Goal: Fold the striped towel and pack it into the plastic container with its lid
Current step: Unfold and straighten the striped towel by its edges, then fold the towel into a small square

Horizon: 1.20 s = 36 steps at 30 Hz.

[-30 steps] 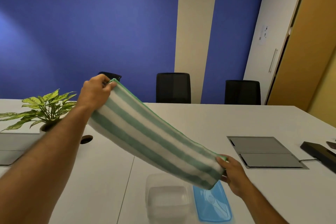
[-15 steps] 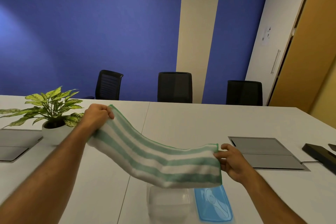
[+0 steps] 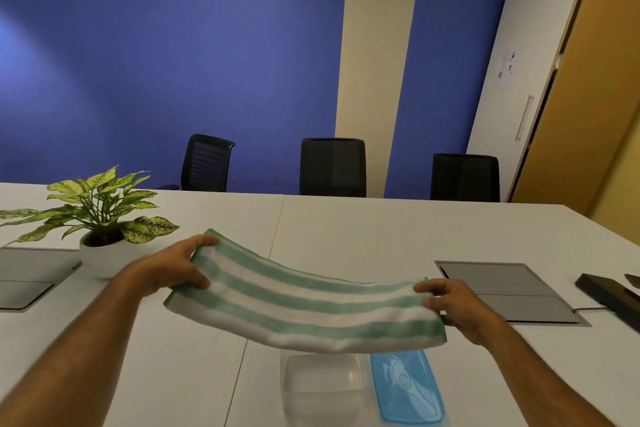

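The green-and-white striped towel (image 3: 304, 305) is folded into a long band and stretched almost level above the white table (image 3: 363, 232). My left hand (image 3: 173, 269) pinches its left end. My right hand (image 3: 453, 305) grips its right end. Below the towel stands the clear plastic container (image 3: 322, 388), open and with nothing visible inside. Its blue lid (image 3: 407, 388) lies flat on the table just right of the container. The towel hides the far rims of both.
A potted plant in a white pot (image 3: 100, 253) stands at the left. Grey cable hatches are set into the table at far left (image 3: 24, 281) and right (image 3: 505, 291). A black device (image 3: 609, 298) lies at the right edge. Three black chairs (image 3: 332, 166) line the far side.
My left hand has come down from high on the left, so the towel went from steeply slanted to nearly level, sagging slightly, over the container.
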Tool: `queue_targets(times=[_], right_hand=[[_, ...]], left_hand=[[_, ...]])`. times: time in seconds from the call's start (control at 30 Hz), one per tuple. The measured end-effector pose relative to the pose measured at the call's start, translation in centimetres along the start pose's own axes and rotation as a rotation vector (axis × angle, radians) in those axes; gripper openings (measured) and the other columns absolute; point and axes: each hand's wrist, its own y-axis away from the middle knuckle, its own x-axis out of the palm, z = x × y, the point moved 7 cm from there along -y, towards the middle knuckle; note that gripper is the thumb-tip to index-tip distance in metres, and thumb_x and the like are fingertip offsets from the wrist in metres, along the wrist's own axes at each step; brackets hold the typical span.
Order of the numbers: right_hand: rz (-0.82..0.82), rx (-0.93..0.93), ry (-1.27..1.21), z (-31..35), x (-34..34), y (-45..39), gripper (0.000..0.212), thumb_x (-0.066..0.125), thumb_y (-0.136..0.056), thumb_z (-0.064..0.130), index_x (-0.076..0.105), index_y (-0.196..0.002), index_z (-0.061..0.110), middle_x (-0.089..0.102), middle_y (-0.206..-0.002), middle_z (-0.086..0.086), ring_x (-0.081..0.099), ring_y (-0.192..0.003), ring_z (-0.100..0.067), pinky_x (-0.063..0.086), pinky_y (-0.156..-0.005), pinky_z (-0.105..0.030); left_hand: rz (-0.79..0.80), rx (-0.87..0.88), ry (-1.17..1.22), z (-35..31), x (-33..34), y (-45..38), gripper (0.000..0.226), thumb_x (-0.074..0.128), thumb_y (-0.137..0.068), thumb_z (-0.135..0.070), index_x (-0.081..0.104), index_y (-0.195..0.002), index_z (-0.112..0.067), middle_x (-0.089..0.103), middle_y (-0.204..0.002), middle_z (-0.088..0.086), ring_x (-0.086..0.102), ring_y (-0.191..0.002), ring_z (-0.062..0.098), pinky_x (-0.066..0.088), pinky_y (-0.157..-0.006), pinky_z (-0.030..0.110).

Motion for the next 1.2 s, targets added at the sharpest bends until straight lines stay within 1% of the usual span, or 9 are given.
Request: queue_targets(times=[0.07, 0.17, 0.47, 0.57, 0.7, 0.83, 0.97, 1.07, 1.2], right_hand=[[0.049, 0.008, 0.045, -0.4, -0.6, 0.2, 0.043, 0.068, -0.08, -0.011, 0.064, -0.117, 0.011, 0.06, -0.12, -0.007, 0.064, -0.101, -0.025, 0.057, -0.066, -0.036], [0.075, 0.03, 0.06, -0.7, -1.9, 0.4, 0.062, 0.061, -0.073, -0.018, 0.06, -0.124, 0.017, 0.056, -0.125, -0.01, 0.063, -0.104, -0.029, 0.057, -0.063, -0.035], [0.036, 0.01, -0.019, -0.3, -3.2, 0.5, 0.084, 0.05, -0.052, -0.006, 0.054, -0.133, 0.015, 0.06, -0.121, -0.014, 0.065, -0.095, -0.029, 0.054, -0.066, -0.035], [0.039, 0.012, -0.037, -0.7, -3.4, 0.6, 0.085, 0.049, -0.052, -0.007, 0.053, -0.135, 0.013, 0.06, -0.121, -0.014, 0.065, -0.094, -0.03, 0.054, -0.064, -0.034], [0.063, 0.043, -0.036, -1.2, -3.5, 0.9, 0.076, 0.044, -0.067, -0.02, 0.054, -0.134, 0.013, 0.053, -0.132, -0.017, 0.063, -0.101, -0.032, 0.056, -0.064, -0.035], [0.049, 0.039, 0.025, -0.5, -3.0, 1.1, 0.088, 0.048, -0.054, -0.011, 0.049, -0.139, 0.013, 0.058, -0.12, -0.012, 0.061, -0.103, -0.031, 0.053, -0.077, -0.042], [0.045, 0.018, 0.096, 0.4, -2.4, 0.7, 0.083, 0.039, -0.07, -0.028, 0.042, -0.144, 0.009, 0.063, -0.11, -0.012, 0.064, -0.097, -0.029, 0.053, -0.079, -0.042], [0.05, 0.019, 0.134, 1.1, -1.5, 0.5, 0.085, 0.04, -0.071, -0.026, 0.041, -0.145, 0.014, 0.066, -0.101, -0.018, 0.065, -0.086, -0.029, 0.052, -0.074, -0.04], [0.089, -0.007, 0.164, 2.9, 0.7, 0.7, 0.088, 0.047, -0.065, -0.015, 0.039, -0.146, 0.018, 0.063, -0.106, -0.022, 0.063, -0.091, -0.032, 0.052, -0.072, -0.04]], left_hand=[[0.03, -0.02, -0.009, 0.8, 0.4, 0.2, 0.091, 0.083, -0.067, 0.004, 0.044, -0.137, -0.04, 0.052, -0.119, 0.007, 0.061, -0.101, 0.03, 0.061, -0.067, 0.034], [0.041, -0.031, -0.052, 1.9, 0.7, 0.3, 0.106, 0.087, -0.061, 0.002, 0.036, -0.141, -0.045, 0.049, -0.123, 0.008, 0.059, -0.104, 0.032, 0.062, -0.07, 0.041], [0.056, -0.018, -0.111, 2.9, 2.8, 0.2, 0.109, 0.074, -0.07, 0.009, 0.02, -0.153, -0.038, 0.033, -0.129, 0.008, 0.048, -0.109, 0.027, 0.057, -0.066, 0.029], [0.064, -0.026, -0.12, 3.3, 3.0, 0.3, 0.109, 0.073, -0.07, 0.008, 0.02, -0.152, -0.039, 0.032, -0.131, 0.008, 0.049, -0.109, 0.027, 0.058, -0.071, 0.032], [0.063, -0.029, -0.131, 3.2, 3.3, 0.5, 0.108, 0.072, -0.071, 0.008, 0.019, -0.153, -0.039, 0.035, -0.131, 0.008, 0.049, -0.111, 0.028, 0.055, -0.069, 0.027], [0.066, -0.004, -0.126, 2.0, 3.7, 0.6, 0.106, 0.07, -0.072, 0.011, 0.019, -0.153, -0.035, 0.033, -0.129, 0.005, 0.045, -0.112, 0.025, 0.052, -0.065, 0.021], [0.074, 0.003, -0.094, 0.3, 4.2, 0.6, 0.102, 0.065, -0.075, 0.014, 0.02, -0.154, -0.031, 0.033, -0.124, 0.005, 0.046, -0.097, 0.017, 0.051, -0.059, 0.021], [0.09, 0.014, -0.089, -1.1, 4.8, 0.6, 0.1, 0.064, -0.076, 0.014, 0.018, -0.154, -0.03, 0.035, -0.125, 0.006, 0.047, -0.09, 0.016, 0.051, -0.054, 0.018], [0.106, 0.043, -0.088, -3.3, 6.1, 0.6, 0.102, 0.065, -0.075, 0.012, 0.016, -0.155, -0.028, 0.037, -0.13, 0.006, 0.05, -0.096, 0.017, 0.052, -0.058, 0.019]])
